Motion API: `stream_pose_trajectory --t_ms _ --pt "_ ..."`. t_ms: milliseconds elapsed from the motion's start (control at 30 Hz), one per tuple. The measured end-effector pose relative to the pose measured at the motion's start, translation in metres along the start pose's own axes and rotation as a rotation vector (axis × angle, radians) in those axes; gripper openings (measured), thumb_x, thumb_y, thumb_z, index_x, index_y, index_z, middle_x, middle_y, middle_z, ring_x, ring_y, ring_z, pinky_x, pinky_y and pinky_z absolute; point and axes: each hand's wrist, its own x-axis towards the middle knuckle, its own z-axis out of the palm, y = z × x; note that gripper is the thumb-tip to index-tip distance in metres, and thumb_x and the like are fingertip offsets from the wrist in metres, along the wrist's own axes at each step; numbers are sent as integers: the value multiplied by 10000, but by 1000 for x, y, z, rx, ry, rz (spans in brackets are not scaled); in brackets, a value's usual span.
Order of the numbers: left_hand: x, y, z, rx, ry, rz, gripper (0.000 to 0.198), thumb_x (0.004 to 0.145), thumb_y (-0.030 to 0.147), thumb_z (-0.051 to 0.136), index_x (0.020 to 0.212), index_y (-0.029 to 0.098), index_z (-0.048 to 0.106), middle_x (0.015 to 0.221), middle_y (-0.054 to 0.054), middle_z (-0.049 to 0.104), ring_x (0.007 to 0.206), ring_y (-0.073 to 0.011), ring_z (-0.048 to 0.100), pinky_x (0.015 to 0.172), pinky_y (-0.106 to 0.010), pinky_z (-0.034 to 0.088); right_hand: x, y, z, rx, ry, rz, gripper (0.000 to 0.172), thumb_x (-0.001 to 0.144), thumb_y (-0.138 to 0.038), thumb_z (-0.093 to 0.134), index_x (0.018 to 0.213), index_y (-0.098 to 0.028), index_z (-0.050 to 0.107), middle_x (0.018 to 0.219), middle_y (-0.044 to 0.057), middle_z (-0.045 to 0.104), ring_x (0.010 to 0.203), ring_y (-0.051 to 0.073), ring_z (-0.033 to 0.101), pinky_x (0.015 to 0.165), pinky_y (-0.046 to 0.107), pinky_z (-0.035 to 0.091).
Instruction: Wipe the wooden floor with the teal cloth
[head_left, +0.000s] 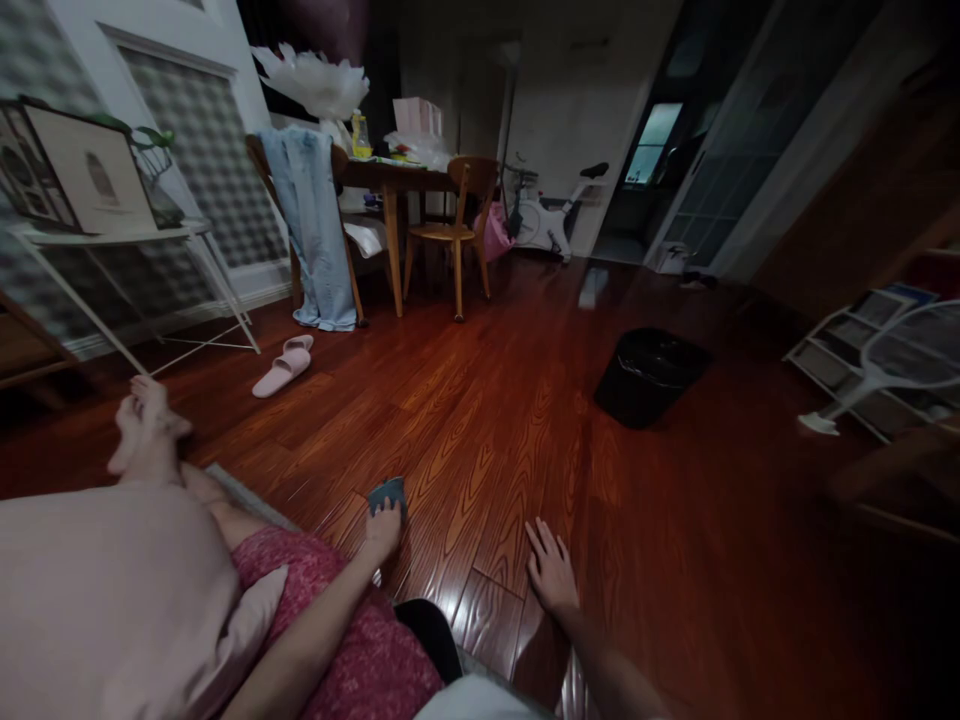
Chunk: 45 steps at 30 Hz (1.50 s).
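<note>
My left hand (383, 530) reaches down to the wooden floor (525, 420) and its fingers close on a small dark teal object (387, 493), which looks like a cloth or a card. My right hand (551, 572) lies flat on the floor about a hand's width to the right, fingers spread, holding nothing. A pink patterned garment (352, 640) covers my lap, and a pale pillow (105, 600) lies at my left. A bare foot (146, 432) sticks up beyond the pillow.
A black bin (646, 375) stands on the floor to the right. Pink slippers (283, 365) lie near a white shelf (112, 240). A table with wooden chairs (450, 225), an exercise bike (551, 215) and a white racket (892, 365) stand farther off.
</note>
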Motion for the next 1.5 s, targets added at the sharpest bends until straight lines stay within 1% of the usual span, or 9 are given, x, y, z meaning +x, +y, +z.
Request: stream_pose_trajectory --t_ms 233,400,567,767,867,1000,1167,1367,1500 --pt "-22 55 24 22 -48 146 609 835 145 584 1433 59 512 1404 -328 500 1167 -381 629 927 -475 511 0 0 0 6 -5 1 674 903 -183 343 1562 -303 265 1600 28 355 1476 182 300 1206 454 234" --pt "-27 85 29 5 -54 267 666 813 198 632 1459 109 497 1474 -276 440 1278 -391 542 1058 -550 398 0 -1 -4 -11 -20 5 655 903 -190 339 1549 -295 309 1594 32 366 1474 179 306 1202 449 243" --pt "-10 58 16 16 -1 204 646 870 132 531 1507 191 436 1522 -222 405 1359 -355 463 1139 -586 261 1 -3 -6 -12 -24 13 636 904 -192 329 1533 -280 352 1586 31 381 1475 171 301 1201 439 248" --pt "-4 27 11 50 5 67 580 910 66 408 1489 49 433 1467 -327 419 1319 -376 505 1112 -583 304 0 -1 -1 -1 -7 4 656 898 -197 347 1545 -300 315 1605 15 344 1475 176 299 1197 438 252" --pt "-12 38 19 51 -35 102 591 876 72 466 1462 -1 453 1421 -355 450 1296 -393 525 1080 -573 351 0 1 2 -6 8 3 665 897 -184 341 1550 -298 302 1602 20 349 1474 174 302 1198 439 248" --pt "-25 69 31 23 -74 239 716 792 144 615 1487 92 450 1462 -285 448 1334 -396 483 1116 -601 285 0 0 2 1 6 3 678 899 -189 349 1559 -319 267 1608 15 337 1474 188 303 1197 453 252" --pt "-25 84 31 -22 -65 328 626 879 181 529 1500 179 450 1546 -207 367 1391 -363 417 1152 -585 219 -1 -1 -3 -2 -15 9 663 909 -193 337 1559 -310 273 1600 22 353 1473 182 307 1203 452 242" --pt "-1 43 15 -36 -6 200 688 860 90 467 1532 221 390 1572 -173 350 1412 -324 396 1152 -559 240 -1 0 -1 0 -14 1 671 913 -196 327 1568 -315 237 1607 15 339 1478 189 297 1204 459 238" --pt "7 13 14 -18 14 61 665 876 46 381 1533 141 374 1562 -239 327 1407 -354 397 1129 -601 254 -1 0 1 -4 -1 0 657 918 -198 327 1562 -309 262 1601 18 352 1472 181 308 1202 450 243"
